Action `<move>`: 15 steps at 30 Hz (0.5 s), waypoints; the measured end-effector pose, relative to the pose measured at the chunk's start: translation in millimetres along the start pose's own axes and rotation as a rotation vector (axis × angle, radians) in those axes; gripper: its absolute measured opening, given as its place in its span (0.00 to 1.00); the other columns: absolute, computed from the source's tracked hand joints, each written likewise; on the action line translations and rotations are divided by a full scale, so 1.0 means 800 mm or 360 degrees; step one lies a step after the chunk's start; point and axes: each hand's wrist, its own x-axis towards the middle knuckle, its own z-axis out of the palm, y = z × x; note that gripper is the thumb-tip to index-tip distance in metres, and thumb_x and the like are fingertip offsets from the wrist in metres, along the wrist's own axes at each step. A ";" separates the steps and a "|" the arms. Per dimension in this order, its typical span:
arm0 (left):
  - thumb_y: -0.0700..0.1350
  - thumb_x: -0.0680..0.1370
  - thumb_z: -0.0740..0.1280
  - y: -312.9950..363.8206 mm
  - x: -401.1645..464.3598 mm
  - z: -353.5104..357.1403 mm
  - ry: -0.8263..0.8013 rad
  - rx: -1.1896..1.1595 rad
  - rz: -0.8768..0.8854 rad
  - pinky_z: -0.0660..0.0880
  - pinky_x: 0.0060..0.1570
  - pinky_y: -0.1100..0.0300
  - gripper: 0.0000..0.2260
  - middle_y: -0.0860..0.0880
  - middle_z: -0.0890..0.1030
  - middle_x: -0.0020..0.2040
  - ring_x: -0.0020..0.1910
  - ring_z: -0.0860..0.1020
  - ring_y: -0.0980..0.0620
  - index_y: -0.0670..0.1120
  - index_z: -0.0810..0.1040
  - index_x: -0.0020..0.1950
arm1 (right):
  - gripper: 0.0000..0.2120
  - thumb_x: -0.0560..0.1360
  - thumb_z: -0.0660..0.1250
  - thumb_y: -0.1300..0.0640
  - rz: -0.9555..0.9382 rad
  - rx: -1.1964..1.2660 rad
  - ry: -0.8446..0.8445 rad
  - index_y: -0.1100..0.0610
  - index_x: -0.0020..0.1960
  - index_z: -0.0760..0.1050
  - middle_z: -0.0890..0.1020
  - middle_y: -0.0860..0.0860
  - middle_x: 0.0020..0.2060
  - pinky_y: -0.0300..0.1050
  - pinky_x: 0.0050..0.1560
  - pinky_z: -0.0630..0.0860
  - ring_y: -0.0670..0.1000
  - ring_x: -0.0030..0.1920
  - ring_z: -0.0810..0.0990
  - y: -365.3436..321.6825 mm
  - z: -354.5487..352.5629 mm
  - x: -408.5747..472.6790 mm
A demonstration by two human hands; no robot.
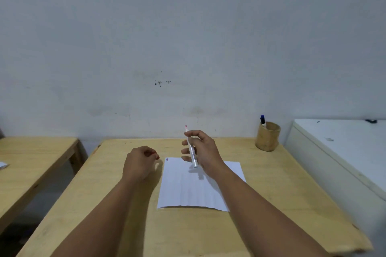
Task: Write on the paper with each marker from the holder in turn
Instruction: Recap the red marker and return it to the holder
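Observation:
A white sheet of paper (188, 188) lies on the wooden table (271, 194), with small blue and red marks at its top left corner. My right hand (203, 150) holds a white marker (191, 150) above the paper's far edge, its uncapped red tip pointing up and away. My left hand (140, 162) rests closed to the left of the paper, with something small and red, likely the marker's cap, pinched at its fingertips. At the table's far right corner stands a tan cylindrical holder (268, 136) with a blue-capped marker (262, 121) sticking out.
A second wooden table (31, 156) stands to the left across a gap, with a white scrap at its left edge. A white cabinet top (344, 142) sits to the right of my table. A grey wall runs close behind.

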 end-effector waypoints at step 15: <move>0.39 0.80 0.70 0.141 -0.054 -0.014 -0.0051 -0.0663 0.0194 0.73 0.47 0.58 0.06 0.48 0.87 0.43 0.35 0.81 0.68 0.42 0.85 0.54 | 0.12 0.80 0.72 0.63 -0.0264 -0.0825 -0.0016 0.53 0.62 0.82 0.86 0.56 0.48 0.40 0.33 0.77 0.48 0.33 0.85 -0.029 -0.034 -0.060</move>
